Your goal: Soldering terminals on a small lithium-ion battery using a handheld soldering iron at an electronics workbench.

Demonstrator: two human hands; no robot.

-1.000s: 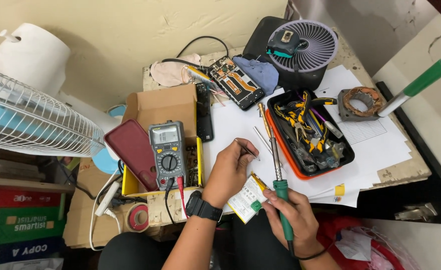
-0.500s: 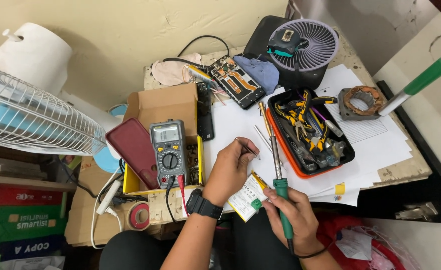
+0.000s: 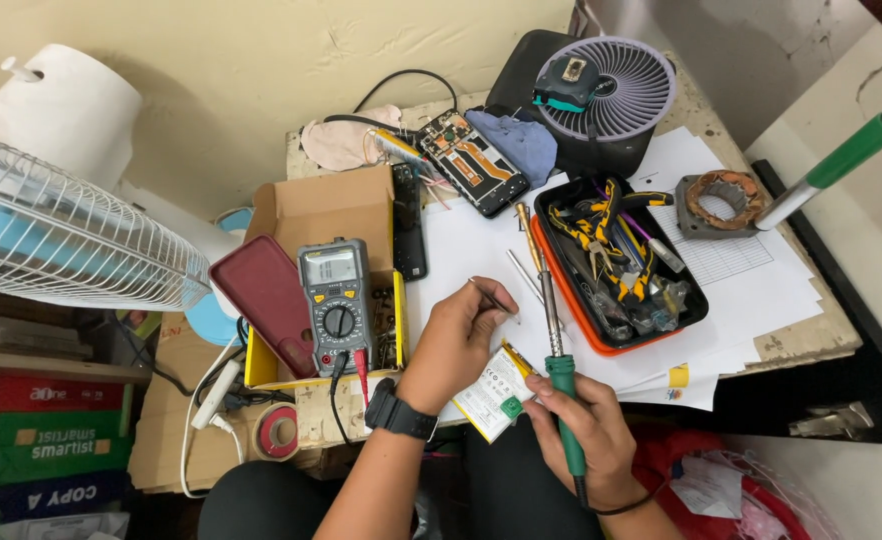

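Green-handled iron [image 3: 559,340] sat gripped in the right hand [image 3: 586,430], its tip lying by the tray [image 3: 601,345]. Left hand [image 3: 456,335] pinched tweezers [image 3: 496,300] over white paper [image 3: 461,245]. Between both hands lay a small battery [image 3: 491,392].

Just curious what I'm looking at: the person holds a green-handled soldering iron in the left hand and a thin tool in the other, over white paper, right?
Not quite. The head view shows the green-handled soldering iron in the right hand, not the left. The left hand, the one with the black wristwatch, holds the thin tool over the white paper.
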